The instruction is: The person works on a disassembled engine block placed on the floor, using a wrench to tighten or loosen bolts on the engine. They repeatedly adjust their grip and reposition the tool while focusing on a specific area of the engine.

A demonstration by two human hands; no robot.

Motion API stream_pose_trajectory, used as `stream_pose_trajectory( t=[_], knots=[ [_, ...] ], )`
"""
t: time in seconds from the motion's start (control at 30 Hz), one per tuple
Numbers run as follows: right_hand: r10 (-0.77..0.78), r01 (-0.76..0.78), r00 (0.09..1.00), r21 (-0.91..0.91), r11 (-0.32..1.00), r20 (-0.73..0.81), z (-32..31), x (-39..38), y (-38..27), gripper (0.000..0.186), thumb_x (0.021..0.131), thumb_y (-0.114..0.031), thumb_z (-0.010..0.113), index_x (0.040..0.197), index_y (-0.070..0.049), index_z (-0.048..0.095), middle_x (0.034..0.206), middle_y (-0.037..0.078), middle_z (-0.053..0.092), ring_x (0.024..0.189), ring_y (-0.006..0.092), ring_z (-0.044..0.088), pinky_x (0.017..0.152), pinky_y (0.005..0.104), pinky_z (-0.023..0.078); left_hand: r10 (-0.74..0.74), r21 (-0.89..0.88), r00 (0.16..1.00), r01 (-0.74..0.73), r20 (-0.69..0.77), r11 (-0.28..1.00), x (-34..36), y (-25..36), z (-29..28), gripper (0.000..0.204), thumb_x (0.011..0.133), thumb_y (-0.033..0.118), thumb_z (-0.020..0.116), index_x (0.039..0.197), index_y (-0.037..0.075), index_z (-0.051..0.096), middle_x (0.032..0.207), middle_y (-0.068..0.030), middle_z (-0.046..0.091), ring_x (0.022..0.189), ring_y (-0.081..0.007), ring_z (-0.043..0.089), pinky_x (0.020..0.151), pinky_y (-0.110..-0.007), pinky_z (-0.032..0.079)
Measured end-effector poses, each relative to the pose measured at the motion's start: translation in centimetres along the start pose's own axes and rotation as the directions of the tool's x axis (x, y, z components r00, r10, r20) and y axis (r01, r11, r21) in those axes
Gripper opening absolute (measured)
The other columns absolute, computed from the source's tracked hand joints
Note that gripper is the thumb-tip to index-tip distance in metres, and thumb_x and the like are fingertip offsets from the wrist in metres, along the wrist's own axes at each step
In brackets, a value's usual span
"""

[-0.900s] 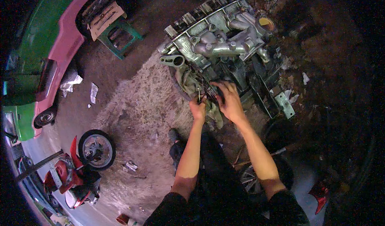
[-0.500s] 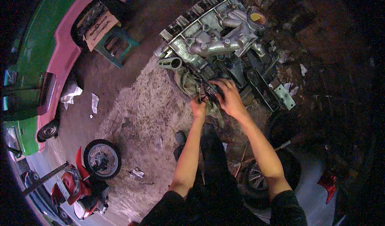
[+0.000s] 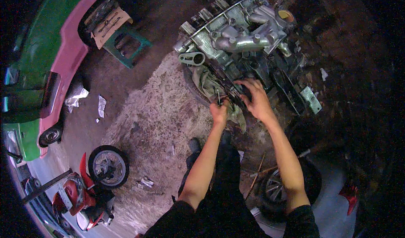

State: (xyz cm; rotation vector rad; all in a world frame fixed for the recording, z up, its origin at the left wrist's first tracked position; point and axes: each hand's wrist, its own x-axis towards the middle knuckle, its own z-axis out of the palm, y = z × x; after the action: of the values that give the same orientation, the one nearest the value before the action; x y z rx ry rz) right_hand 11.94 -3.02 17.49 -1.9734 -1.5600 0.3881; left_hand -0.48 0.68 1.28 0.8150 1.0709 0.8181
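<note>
Bending over a part-stripped engine (image 3: pixel 233 22) on the floor, the person has both bare hands at its near side, arms out in front. L hand (image 3: pixel 218 112) is curled up tight, fingers together, clamped on a thin rod (image 3: pixel 218 95) whose pale end pokes up past the thumb; rest of it's hidden in the fist. R hand (image 3: pixel 258 101) is just beside it, slightly fwd, palm down, thumb & fingers apart w/ dark metal parts (image 3: pixel 230 87) b/w & under the fingertips; can't tell if it's gripping them or only resting there. Those parts run at a slant from the engine's near edge down to the hands, too dim to make out in detail. Crumpled greyish cloth (image 3: pixel 206 81) lies just L of them, w/ an oval metal bracket (image 3: pixel 192 58) above it.

Silvery intake manifold (image 3: pixel 244 42) sits on the engine's upper face; flat holed plate (image 3: pixel 311 99) is off to the R, near a dark frame. Upper L: green plastic stool (image 3: pixel 130 48) w/ cardboard (image 3: pixel 110 25) by the pink & green vehicle (image 3: pixel 71 35). Lower L, well apart: red motorbike (image 3: pixel 80 193).
</note>
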Motion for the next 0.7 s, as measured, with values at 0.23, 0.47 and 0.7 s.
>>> stream_pose_trajectory(
  t=[0.23,0.47,0.7],
  knots=[
    [0.029,-0.029,1.000,-0.019,0.999,-0.005,0.1,0.2,-0.2,0.050,0.076,0.003,0.067,0.122,-0.012,0.061,0.122,0.015,0.059,0.115,0.0353,0.052,0.101,0.0432,0.042,0.081,0.146,0.996,-0.073,-0.049,0.987,0.1,0.0,-1.3,0.018,0.082,0.006,0.067,0.099,-0.003,0.069,0.091,-0.0067,0.070,0.081,-0.0154,0.062,0.075,-0.029,0.048],
    [0.025,-0.025,1.000,-0.004,1.000,-0.011,-0.2,0.3,-0.6,0.050,0.075,0.003,0.069,0.122,-0.012,0.062,0.121,0.013,0.060,0.116,0.0348,0.052,0.102,0.0422,0.041,0.108,0.072,0.993,-0.104,-0.043,0.992,0.6,1.1,-1.4,0.017,0.084,0.007,0.069,0.098,-0.002,0.070,0.092,-0.0081,0.070,0.083,-0.0165,0.063,0.078,-0.030,0.049],
    [0.003,-0.004,1.000,-0.007,1.000,-0.025,0.3,0.0,0.0,0.050,0.075,0.004,0.068,0.121,-0.012,0.062,0.120,0.012,0.061,0.115,0.0332,0.053,0.101,0.0413,0.041,0.130,0.115,0.988,-0.120,-0.086,0.986,1.4,1.5,-1.1,0.016,0.085,0.006,0.070,0.098,-0.002,0.069,0.092,-0.0080,0.070,0.083,-0.0161,0.063,0.078,-0.030,0.048]
  ],
)
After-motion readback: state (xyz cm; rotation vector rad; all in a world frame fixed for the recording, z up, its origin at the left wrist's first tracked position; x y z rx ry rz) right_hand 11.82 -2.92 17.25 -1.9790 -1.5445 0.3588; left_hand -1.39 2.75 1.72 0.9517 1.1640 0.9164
